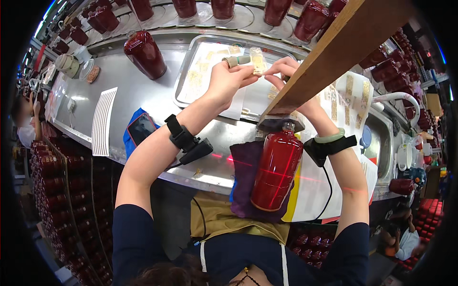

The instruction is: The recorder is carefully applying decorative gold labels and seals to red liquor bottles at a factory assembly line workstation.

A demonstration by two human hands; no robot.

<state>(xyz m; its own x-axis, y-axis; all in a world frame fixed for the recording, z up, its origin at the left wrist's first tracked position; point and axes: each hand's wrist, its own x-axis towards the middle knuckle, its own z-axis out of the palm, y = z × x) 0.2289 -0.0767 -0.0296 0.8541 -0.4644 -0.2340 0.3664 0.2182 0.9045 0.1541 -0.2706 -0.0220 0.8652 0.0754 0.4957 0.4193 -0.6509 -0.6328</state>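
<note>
Over the metal tray, my left hand pinches a small gold decal on a clear backing. Grey-green covers sit on fingers of this hand. My right hand meets the decal's right edge with its fingertips closed together; a wooden beam hides part of this hand. Several gold decals lie on white paper in the tray. Below the beam's lower end, a glossy red bottle lies on a purple cloth, its neck against a dark block.
Another red bottle stands left of the tray. A phone and a striped paper strip lie on the metal bench. More bottles line a conveyor at the back. Decal sheets and a sink are at right.
</note>
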